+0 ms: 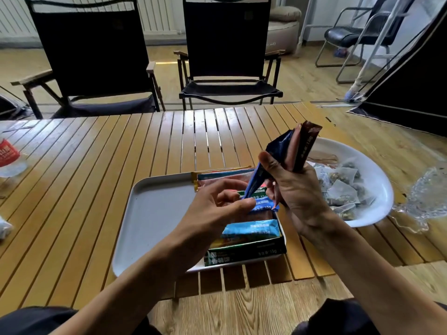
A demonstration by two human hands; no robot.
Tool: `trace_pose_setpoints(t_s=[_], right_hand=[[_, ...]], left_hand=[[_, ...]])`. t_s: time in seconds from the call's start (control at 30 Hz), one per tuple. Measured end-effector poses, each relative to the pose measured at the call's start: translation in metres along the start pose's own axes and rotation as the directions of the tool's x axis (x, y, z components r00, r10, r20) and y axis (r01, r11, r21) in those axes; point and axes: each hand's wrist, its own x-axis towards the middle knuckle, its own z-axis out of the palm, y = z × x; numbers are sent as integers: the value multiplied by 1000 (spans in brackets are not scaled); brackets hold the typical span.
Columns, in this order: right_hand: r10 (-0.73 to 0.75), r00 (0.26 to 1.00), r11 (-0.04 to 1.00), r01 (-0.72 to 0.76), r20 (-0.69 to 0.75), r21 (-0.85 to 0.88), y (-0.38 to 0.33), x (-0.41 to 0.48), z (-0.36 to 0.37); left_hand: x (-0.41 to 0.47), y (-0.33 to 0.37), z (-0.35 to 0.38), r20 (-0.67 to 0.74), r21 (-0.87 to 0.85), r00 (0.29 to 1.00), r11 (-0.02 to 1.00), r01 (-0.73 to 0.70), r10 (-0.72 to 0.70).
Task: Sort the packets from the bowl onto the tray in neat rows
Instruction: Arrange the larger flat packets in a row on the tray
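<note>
a fan of three stick packets is held upright above the three o'clock side of the tray (154,213): a dark blue packet (278,151), a pink packet (293,148) and a brown packet (306,146). the fan is gripped by the right hand (297,189), with its fingers curled round the lower halves and the thumb pressed on the blue one. the lower end of the dark blue packet is pinched between thumb and forefinger of the left hand (212,206), and the other fingers (227,197) are loosely curled.

a column of laid packets (251,228) is seen along the tray's three o'clock side, overlapping one another. the nine o'clock half of the tray is bare. the bowl (377,184) stands on the slatted surface (121,153) at three o'clock of the tray, and pale sachets (343,189) are left in it.

the likely step is that the blue packet is drawn out of the fan to be laid down. if the right-hand grip is loosened for this, the pink or brown packet may be dragged out with it and dropped onto the column, and the rows would be knocked askew. the green packet (244,253) at six o'clock appears to ride over the tray's rim. it could be nudged off by a wrist or by a falling packet. because the laid packets overlap, one push may be passed along the whole column.
</note>
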Motion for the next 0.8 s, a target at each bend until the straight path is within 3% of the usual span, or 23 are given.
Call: trace_pose_setpoints(t_s=[0.1,0.23,0.37,0.5,0.8], right_hand=[[81,996,997,-82,27,12,-1,-1,-3],[191,981,979,-189,-18,74,-5,4,-10],[197,979,980,-197,-52,-7,-6,10,-21],[192,981,980,-192,-1,-56,-2,8,-19],[188,981,974,-179,51,-135,-7,12,-13]], left_hand=[[-2,3,-1,-65,312,971,929,-201,231],[0,4,-9,-105,465,946,856,-225,306],[0,5,-19,-169,443,950,882,-163,261],[1,6,-19,-191,250,964,959,-132,183],[22,15,-25,-336,205,923,971,-120,186]])
